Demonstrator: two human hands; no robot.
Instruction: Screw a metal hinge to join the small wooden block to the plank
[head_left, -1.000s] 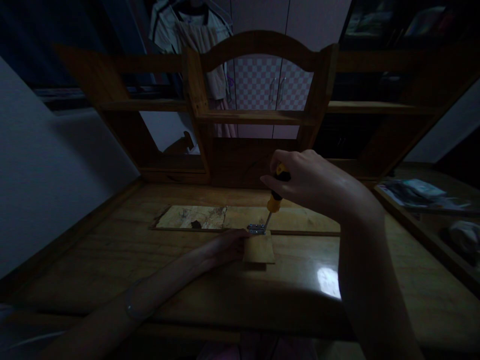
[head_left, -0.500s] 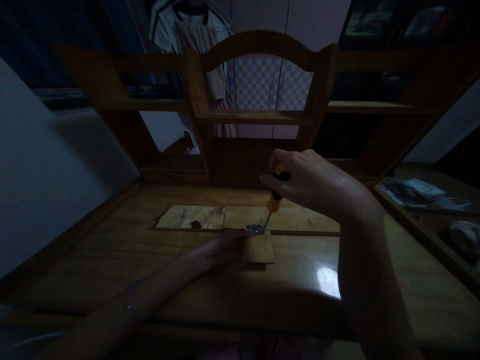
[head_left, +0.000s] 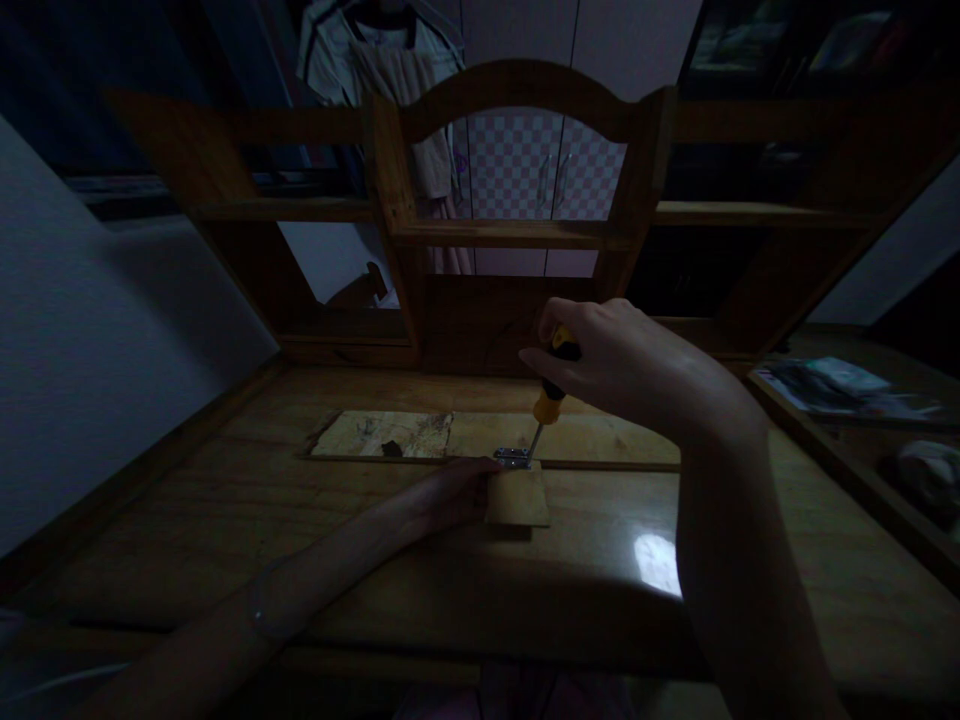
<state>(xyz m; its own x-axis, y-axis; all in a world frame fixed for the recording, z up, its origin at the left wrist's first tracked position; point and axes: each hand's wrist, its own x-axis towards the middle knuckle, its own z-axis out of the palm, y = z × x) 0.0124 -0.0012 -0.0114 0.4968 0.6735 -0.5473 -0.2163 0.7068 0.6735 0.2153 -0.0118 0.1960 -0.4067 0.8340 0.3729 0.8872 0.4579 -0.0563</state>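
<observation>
My right hand is closed around the black and yellow handle of a screwdriver. The shaft slants down, and its tip meets the right end of a small metal hinge. That hinge lies across the near edge of a long pale board and a small wooden piece. My left hand grips the small piece by its left side, fingertips close to the hinge. Part of those fingers is hidden under the wood. The screw head at the tip is too small to make out.
The wooden desk top spreads around the boards. Behind it rises a wooden shelf unit with an arched top. Papers lie at the right beyond a raised edge. A wall stands at the left.
</observation>
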